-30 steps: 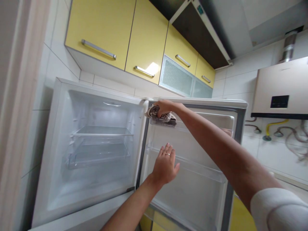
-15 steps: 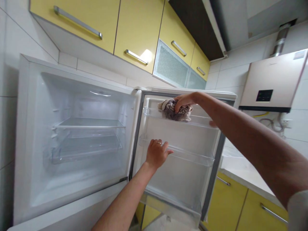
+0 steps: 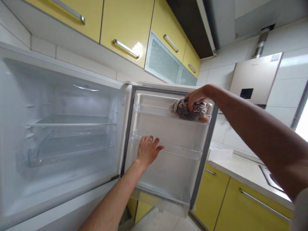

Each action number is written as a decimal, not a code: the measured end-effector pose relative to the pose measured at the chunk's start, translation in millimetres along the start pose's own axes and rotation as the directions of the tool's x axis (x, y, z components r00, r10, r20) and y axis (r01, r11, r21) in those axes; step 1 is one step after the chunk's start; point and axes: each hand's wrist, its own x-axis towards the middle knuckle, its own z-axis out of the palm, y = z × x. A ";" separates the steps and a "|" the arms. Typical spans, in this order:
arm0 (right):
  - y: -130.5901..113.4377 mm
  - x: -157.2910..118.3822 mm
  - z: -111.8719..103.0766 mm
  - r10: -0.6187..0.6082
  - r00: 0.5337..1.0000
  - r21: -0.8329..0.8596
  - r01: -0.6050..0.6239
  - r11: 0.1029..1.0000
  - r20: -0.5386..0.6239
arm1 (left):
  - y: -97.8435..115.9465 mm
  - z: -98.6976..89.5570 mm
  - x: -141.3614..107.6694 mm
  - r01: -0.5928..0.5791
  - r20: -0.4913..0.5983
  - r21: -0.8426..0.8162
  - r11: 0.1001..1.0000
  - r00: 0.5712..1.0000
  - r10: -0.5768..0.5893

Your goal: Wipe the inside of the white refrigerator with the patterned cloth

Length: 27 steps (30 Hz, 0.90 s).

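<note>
A crumpled brown-and-white patterned cloth [image 3: 187, 113] is bunched under my right hand [image 3: 196, 95], whose fingers are closed around it. The cloth lies in the clear upper shelf [image 3: 154, 110] of the open fridge door [image 3: 163, 179], toward its outer end. Part of my right hand shows through the clear plastic below the cloth. My left hand [image 3: 147, 151], with a ring on one finger, has its fingers hooked over the rim of the clear middle door shelf [image 3: 184, 152]. Its thumb sticks out to the right.
To the left is the open fridge compartment [image 3: 79, 170], with a glass shelf [image 3: 74, 119] and a clear drawer [image 3: 69, 150]. Yellow cabinets [image 3: 130, 25] hang above. A water heater [image 3: 255, 77] is on the wall, above a counter [image 3: 240, 170] with a sink [image 3: 270, 176].
My right hand has moved the cloth along the upper door shelf toward the door's outer edge. My left hand stays at the middle shelf. The view has turned to the right.
</note>
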 end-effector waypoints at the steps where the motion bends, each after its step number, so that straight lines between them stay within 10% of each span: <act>1: -1.1 0.7 -0.6 0.063 0.985 -0.010 -0.062 0.998 0.160 | -0.2 -0.7 -0.2 0.000 0.004 0.001 1.000 1.000 0.000; 3: -4.0 3.6 -0.8 0.158 0.922 -0.075 -0.141 0.987 0.355 | -0.6 -2.0 -0.7 0.004 0.006 -0.004 1.000 1.000 -0.004; 9: -18.8 9.7 4.9 0.253 0.924 -0.242 -0.186 0.952 0.287 | -2.2 -2.4 -3.1 0.009 -0.014 -0.063 0.998 1.000 -0.010; 19: -36.2 20.7 21.2 -0.128 0.975 0.008 0.129 0.992 0.181 | -0.7 5.7 -3.1 0.017 -0.036 -0.065 0.998 0.999 -0.019; 27: -93.2 42.2 57.5 -0.373 0.927 0.185 0.373 0.909 -0.038 | 1.8 5.0 -3.8 0.038 -0.043 -0.057 0.998 0.998 -0.040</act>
